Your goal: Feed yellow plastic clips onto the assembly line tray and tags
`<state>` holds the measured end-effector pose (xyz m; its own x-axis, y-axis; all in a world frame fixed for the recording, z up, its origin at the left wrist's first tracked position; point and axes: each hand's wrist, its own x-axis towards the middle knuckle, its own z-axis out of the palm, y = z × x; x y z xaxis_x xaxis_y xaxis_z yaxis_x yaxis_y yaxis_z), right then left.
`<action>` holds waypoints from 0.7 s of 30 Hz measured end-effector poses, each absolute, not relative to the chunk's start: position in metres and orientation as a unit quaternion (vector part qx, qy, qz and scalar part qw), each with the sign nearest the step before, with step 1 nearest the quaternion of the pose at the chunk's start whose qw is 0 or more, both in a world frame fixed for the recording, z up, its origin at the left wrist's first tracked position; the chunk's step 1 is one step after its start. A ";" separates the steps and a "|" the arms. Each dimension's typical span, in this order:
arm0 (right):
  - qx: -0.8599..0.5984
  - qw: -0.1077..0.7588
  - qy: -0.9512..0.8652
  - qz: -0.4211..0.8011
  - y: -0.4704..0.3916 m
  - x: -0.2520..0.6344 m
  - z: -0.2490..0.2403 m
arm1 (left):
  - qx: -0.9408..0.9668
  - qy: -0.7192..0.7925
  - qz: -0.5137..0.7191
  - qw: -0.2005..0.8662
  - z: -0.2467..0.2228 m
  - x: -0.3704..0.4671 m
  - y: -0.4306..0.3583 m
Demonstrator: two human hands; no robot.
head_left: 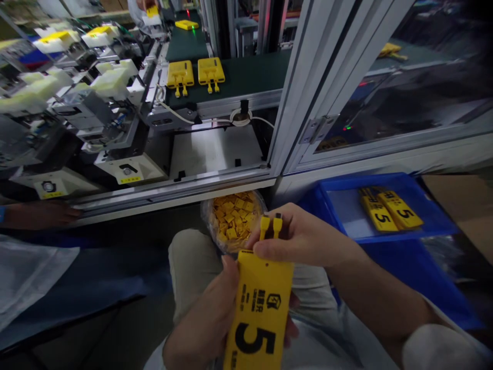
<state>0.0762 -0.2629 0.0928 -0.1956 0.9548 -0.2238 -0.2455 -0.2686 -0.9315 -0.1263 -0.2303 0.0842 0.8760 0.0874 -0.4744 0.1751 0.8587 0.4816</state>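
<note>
Yellow, flat oblong pack marked 5 (pixel 264 303), held above the lap, looks stiff, fairly light and slightly slick; its long sides offer the surest grip, sparing the short yellow cables (pixel 265 228). The left hand (pixel 210 313) wraps its body, the right hand (pixel 304 239) its cable end. Beyond, the round plastic-lined container (pixel 205 218) and grey metal frame edge (pixel 192 194) limit forward room.
</note>
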 end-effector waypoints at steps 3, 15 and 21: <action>-0.448 0.492 -0.385 0.639 -0.268 0.071 0.091 | 0.341 0.329 0.059 0.879 0.086 -0.124 -0.228; -0.515 0.524 -0.611 0.294 -0.277 0.062 0.079 | 0.703 0.375 0.158 0.583 0.081 -0.116 -0.226; -0.494 0.574 -0.571 0.316 -0.280 0.058 0.077 | 0.685 0.344 0.140 0.627 0.085 -0.117 -0.225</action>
<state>0.0580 -0.2804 0.0770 0.1479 0.9275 0.3432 0.2020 0.3114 -0.9286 -0.1175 -0.2247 0.0853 0.7244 0.6463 -0.2400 0.2960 0.0229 0.9549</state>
